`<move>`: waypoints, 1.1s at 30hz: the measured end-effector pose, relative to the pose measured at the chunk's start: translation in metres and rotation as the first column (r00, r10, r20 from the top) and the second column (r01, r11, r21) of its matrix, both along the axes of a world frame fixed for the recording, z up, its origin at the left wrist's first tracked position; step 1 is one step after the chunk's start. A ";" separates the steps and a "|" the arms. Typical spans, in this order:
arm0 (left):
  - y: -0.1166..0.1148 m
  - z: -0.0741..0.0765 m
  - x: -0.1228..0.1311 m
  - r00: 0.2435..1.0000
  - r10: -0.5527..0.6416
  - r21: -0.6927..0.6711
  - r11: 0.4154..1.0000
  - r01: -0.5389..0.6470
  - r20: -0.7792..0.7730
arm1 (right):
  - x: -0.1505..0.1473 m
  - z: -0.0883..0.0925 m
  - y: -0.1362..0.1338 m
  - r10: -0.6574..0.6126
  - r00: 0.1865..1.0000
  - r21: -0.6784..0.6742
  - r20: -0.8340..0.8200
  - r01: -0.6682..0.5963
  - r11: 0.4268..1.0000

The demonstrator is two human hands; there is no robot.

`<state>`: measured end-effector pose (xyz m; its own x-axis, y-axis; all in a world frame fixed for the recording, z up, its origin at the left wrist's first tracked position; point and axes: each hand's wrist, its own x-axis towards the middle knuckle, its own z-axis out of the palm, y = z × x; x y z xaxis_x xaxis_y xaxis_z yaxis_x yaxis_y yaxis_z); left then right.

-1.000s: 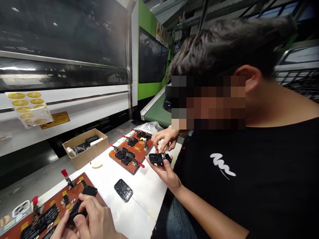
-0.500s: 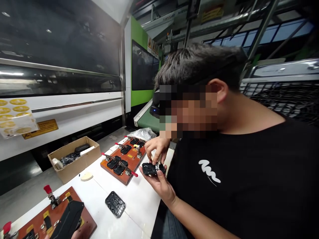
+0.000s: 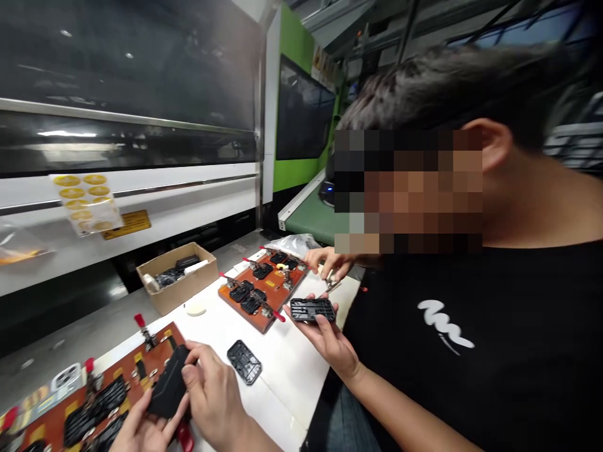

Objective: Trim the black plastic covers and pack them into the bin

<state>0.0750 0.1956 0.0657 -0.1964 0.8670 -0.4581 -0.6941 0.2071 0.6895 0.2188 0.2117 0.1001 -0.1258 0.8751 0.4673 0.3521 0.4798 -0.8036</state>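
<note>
At the lower left, a black plastic cover (image 3: 168, 384) is held up over the near brown fixture board. My left hand (image 3: 141, 422) grips its lower end, fingers wrapped under it. My right hand (image 3: 214, 383) closes on its upper right edge, thumb and fingers against the side. The near fixture board (image 3: 125, 367) lies below, carrying black ribbed parts (image 3: 97, 408) and red-handled clamps (image 3: 141, 323). To the right of my right hand, a loose black ribbed plate (image 3: 244, 362) lies on the white table, apart from it.
A co-worker on the right holds another black ribbed plate (image 3: 313, 309) in one hand. Beyond stands a second fixture board (image 3: 257, 317) with several clamps. A cardboard box (image 3: 176, 295) sits at the table's back edge. A phone (image 3: 67, 376) lies at far left.
The view has swung left and down. My hands and the black cover have come further into view, with my right hand now on its edge. The co-worker's upper hand has moved off their plate.
</note>
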 end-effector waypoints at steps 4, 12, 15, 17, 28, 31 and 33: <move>-0.001 0.003 0.005 0.998 0.055 0.037 0.998 -0.055 -0.004 | 0.008 -0.011 -0.004 0.036 0.999 -0.056 -0.040 -0.038 0.998; -0.006 0.010 0.007 0.994 0.102 0.031 0.994 -0.103 0.031 | -0.005 -0.006 0.011 0.113 0.994 -0.062 0.016 -0.111 0.992; -0.005 0.015 0.008 0.995 0.094 0.051 0.994 -0.094 0.019 | -0.007 -0.003 0.015 0.105 0.994 -0.079 0.042 -0.102 0.992; -0.003 0.017 0.008 0.997 0.082 0.056 0.995 -0.082 0.011 | -0.009 -0.003 0.013 0.090 0.994 -0.095 0.053 -0.085 0.992; 0.001 0.024 -0.001 0.996 0.059 -0.060 0.997 -0.055 0.067 | -0.027 -0.021 -0.029 0.317 0.914 0.001 0.255 -0.328 0.945; -0.001 0.026 0.001 0.993 0.111 -0.028 0.994 -0.110 0.033 | -0.019 -0.013 -0.017 0.229 0.969 0.012 0.092 -0.231 0.973; -0.005 0.024 0.002 0.993 0.098 0.040 0.995 -0.096 -0.068 | -0.008 -0.006 -0.002 0.076 0.997 -0.011 -0.016 -0.076 0.997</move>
<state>0.0772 0.1904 0.0899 -0.3110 0.8581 -0.4085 -0.6594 0.1147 0.7430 0.2105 0.2100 0.0945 -0.1846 0.8687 0.4596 0.3025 0.4952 -0.8144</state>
